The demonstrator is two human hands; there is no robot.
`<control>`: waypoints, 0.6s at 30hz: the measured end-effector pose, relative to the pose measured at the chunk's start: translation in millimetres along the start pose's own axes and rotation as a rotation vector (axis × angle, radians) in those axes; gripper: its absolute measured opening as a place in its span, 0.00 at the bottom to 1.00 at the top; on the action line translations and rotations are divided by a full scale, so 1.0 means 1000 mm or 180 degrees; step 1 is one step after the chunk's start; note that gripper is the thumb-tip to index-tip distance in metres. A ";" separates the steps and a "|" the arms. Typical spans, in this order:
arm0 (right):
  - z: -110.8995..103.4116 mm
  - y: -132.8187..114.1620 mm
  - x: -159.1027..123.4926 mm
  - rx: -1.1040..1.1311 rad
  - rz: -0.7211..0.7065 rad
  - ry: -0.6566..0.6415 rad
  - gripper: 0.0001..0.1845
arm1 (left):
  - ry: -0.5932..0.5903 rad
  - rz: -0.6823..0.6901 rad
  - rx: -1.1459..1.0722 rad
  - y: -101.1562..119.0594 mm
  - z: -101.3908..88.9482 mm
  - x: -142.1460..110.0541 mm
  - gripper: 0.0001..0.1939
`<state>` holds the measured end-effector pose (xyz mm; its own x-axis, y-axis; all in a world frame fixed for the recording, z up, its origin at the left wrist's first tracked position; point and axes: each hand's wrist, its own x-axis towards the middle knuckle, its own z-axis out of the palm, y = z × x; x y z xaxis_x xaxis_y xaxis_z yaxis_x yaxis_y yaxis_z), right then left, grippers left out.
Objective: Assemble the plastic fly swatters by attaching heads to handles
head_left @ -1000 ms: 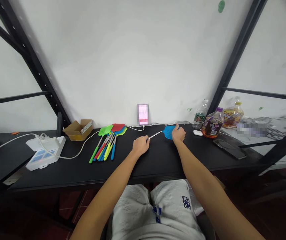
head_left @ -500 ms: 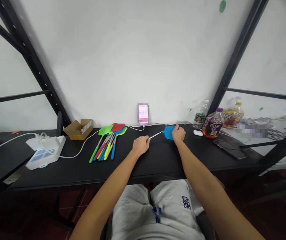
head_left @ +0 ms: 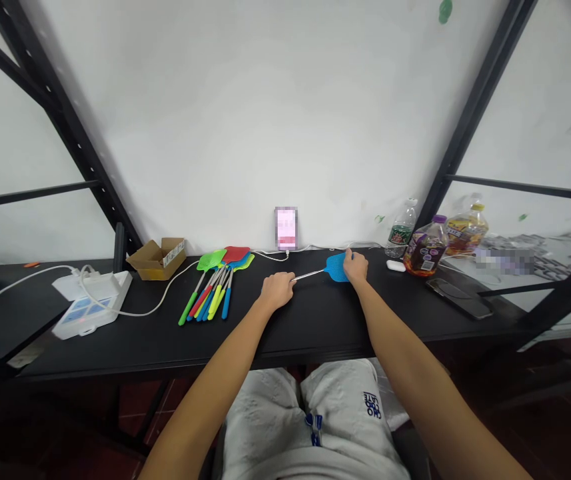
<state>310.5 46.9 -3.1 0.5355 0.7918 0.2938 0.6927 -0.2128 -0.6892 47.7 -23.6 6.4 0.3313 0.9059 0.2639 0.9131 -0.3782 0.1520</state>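
Note:
A blue fly swatter with a thin metal rod is stretched level between my two hands, just over the black desk. My left hand is closed around its handle end, and the grip itself is hidden in the fist. On the other side my right hand pinches the right edge of the blue mesh head. To the left lies a fanned pile of several fly swatters, with green, red, blue and yellow heads and handles.
A phone with a cable leans on the wall. At left are an open cardboard box and a white power strip. Drink bottles, a small white case and a dark phone occupy the right.
Both hands have shifted slightly left with the blue swatter, the left one a little more. Slightly more of the rod shows. The pile has not moved.

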 end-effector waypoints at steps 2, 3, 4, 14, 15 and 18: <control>0.000 0.002 0.002 -0.0032 -0.0067 -0.0035 0.28 | 0.0008 0.0023 -0.0016 -0.001 0.000 0.000 0.14; 0.001 0.003 0.003 -0.0041 -0.0107 -0.0053 0.28 | 0.0017 0.0043 -0.0022 -0.001 0.001 0.000 0.13; 0.001 0.004 0.004 -0.0047 -0.0148 -0.0064 0.28 | 0.0027 0.0071 -0.0024 -0.001 0.001 0.000 0.13; 0.007 0.012 0.011 0.0108 -0.0513 0.0011 0.30 | 0.0007 0.0160 0.0029 0.004 -0.001 0.000 0.13; 0.007 0.013 0.011 0.0109 -0.0516 0.0024 0.30 | 0.0013 0.0163 0.0025 0.004 -0.001 -0.001 0.13; 0.008 0.013 0.011 0.0084 -0.0546 0.0066 0.29 | 0.0020 0.0183 -0.0009 0.006 -0.001 -0.001 0.12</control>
<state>321.8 57.1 -14.0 0.4205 0.8031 0.4221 0.7620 -0.0601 -0.6448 52.3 -26.9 8.4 0.3817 0.8815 0.2781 0.8920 -0.4301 0.1391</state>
